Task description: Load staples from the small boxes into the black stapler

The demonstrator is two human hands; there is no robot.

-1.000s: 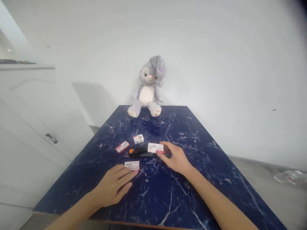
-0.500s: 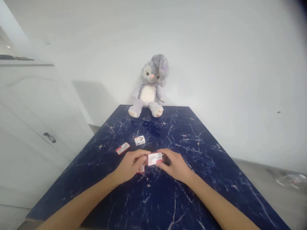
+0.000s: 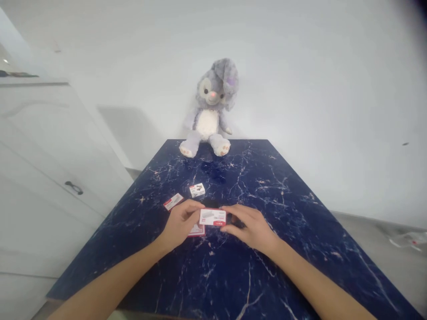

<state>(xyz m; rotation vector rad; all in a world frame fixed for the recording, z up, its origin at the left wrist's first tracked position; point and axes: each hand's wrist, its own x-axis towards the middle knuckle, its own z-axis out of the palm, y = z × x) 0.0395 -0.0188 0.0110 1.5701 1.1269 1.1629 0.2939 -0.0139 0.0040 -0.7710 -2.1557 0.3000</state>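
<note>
Between my two hands is a small white and red staples box point(image 3: 212, 217), its broad printed face toward me and its print upside down. The thumb and fingers of my left hand point(image 3: 182, 222) close on the box's left end. My right hand point(image 3: 251, 226) pinches the right end. Partly hidden behind my left hand, a red-edged white box point(image 3: 197, 230) lies on the table. Just beyond that hand rests another red and white box point(image 3: 173, 202). A smaller white box point(image 3: 197, 190) with a dark picture on it sits a little farther off.
The blue marble-patterned table point(image 3: 233, 173) reaches to the wall. A grey plush rabbit point(image 3: 210, 111) sits at its far edge. White cabinet doors point(image 3: 50, 178) with a dark handle point(image 3: 74, 187) stand at the left. A clear plastic bag point(image 3: 408, 240) lies on the floor at right.
The held box has turned so its broad face shows more fully and looks wider. More of the box under my left hand is visible. The view has shifted slightly.
</note>
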